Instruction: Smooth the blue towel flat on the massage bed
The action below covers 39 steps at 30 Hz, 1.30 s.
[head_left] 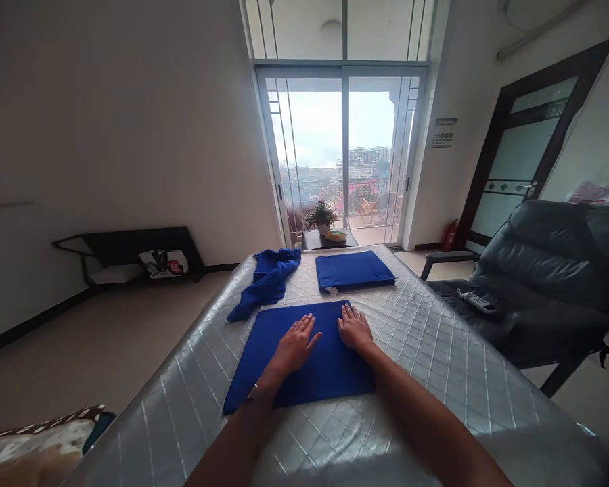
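Flat cloth (pixel 325 368): coloured plain blue
Folded stack (pixel 355 269): coloured the same blue
Crumpled cloth (pixel 270 281): coloured blue too
Tabletop (pixel 426 345): covered in shiny silver, crossed by pale diamond lines
Armchair (pixel 538 264): coloured nearly black
Bag (pixel 164 264): coloured white, marked with black and red

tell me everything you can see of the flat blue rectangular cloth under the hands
The flat, rectangular deep-blue cloth looks matte, plain and mostly smooth, with fairly straight edges. It lies on the shiny silver, diamond-patterned cover. The left hand rests palm down near its middle, the right hand near its far right corner; the forearms hide parts of it. A crumpled deep-blue cloth lies by its far left corner. Whether it is folded into layers is unclear.
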Tool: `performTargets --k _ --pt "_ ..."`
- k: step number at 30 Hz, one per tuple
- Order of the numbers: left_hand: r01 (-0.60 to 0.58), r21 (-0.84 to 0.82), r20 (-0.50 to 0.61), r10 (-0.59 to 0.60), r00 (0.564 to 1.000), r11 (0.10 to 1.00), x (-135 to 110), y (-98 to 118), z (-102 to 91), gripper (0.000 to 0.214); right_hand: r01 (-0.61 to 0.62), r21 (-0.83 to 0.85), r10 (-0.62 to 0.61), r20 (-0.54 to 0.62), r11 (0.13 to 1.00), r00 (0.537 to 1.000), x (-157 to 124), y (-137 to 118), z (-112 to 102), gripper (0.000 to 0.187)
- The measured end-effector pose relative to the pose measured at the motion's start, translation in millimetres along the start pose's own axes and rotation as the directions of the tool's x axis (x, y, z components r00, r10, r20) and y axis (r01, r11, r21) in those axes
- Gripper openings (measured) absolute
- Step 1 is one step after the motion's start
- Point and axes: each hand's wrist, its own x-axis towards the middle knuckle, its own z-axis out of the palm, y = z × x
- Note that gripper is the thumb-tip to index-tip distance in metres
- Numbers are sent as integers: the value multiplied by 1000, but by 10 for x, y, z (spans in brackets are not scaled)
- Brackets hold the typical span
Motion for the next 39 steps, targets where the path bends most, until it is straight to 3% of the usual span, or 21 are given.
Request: performTargets --k 5,11,14,18,22,25,33,39 --pt "-39 -20 109 41 993 999 -48 272 109 69 0 -1 0 -5 1000 1000 6 3 19 63" --pt "47 8 169 -48 984 999 -74 237 85 75 2 25 -1 -3 1000 1000 16 3 16 63" --pt "99 35 191 -104 976 995 -117 103 61 76 2 41 -2 5 999 1000 12 4 7 63" --pt "225 107 191 -242 951 968 -275 -267 19 81 6 48 -6 1 999 1000 -1 2 3 62" --pt "366 207 128 -396 909 907 -539 -705 -19 83 5 52 -5 1 999 1000 1 1 11 63" --pt "426 230 76 -453 888 875 -735 -907 -20 87 6 48 -6 1 999 1000 16 1 21 63" --pt "397 194 60 -415 908 897 -973 -995 32 90 -1 26 0 41 1000 999 53 2 19 63" --pt "290 201 57 -307 950 936 -1037 -1053 44 80 -11 5 10 48 1000 999 74 14 -2 64"
